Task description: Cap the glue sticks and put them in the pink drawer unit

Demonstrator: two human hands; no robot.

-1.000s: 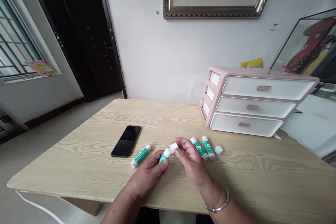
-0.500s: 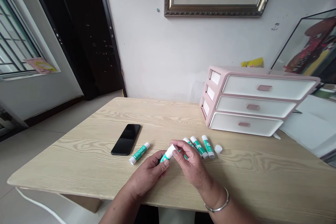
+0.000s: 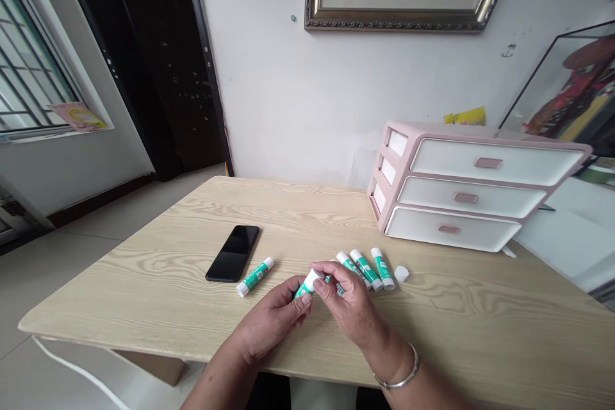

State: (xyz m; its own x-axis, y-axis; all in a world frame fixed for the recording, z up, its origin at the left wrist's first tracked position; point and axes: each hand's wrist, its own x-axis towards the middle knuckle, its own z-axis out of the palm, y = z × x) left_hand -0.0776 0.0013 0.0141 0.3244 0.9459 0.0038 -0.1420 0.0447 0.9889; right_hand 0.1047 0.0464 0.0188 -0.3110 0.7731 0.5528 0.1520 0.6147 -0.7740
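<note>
My left hand (image 3: 276, 314) is closed around the green body of a glue stick (image 3: 304, 288), held tilted above the table. The thumb and fingers of my right hand (image 3: 350, 301) pinch the white cap (image 3: 315, 276) at its upper end. Behind my right hand lie several more green-and-white glue sticks, such as this glue stick (image 3: 383, 268), partly hidden by the fingers. A loose white cap (image 3: 401, 273) rests to their right. To the left of my hands lies a single glue stick (image 3: 255, 277).
A black phone (image 3: 233, 254) lies on the wooden table (image 3: 158, 288) at the left. At the back right stands a pink-and-white drawer unit (image 3: 464, 195) with a yellow packet (image 3: 465, 116) behind its top. A framed picture (image 3: 394, 18) hangs on the wall.
The view has shifted slightly. Both hands keep nearly the same hold on the glue stick and its cap.
</note>
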